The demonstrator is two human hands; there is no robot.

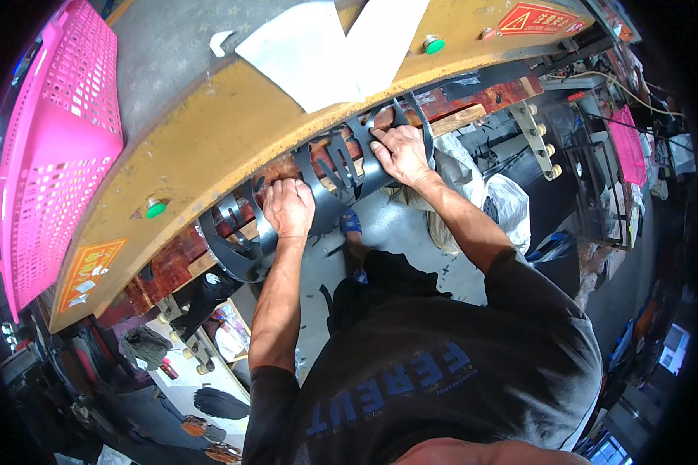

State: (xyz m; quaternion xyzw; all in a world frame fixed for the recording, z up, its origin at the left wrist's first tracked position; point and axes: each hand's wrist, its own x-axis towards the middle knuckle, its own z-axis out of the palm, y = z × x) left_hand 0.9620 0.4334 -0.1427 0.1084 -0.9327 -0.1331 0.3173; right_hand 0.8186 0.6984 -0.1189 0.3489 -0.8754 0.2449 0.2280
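A black flexible sheet with several shapes cut out of it lies over the front edge of a worn red board, and its near part hangs down. My left hand is closed on the sheet left of its middle, fingers curled over at the board's edge. Farther right, my right hand grips the same sheet near its right end, fingers bent. Red and wood-coloured patches show through the cut-outs. The fingertips of my left hand are partly hidden.
A yellow machine beam with green buttons spans just beyond my hands. White papers lie on it, and a pink basket stands at left. Roller brackets stick out near the board. White sacks sit at right.
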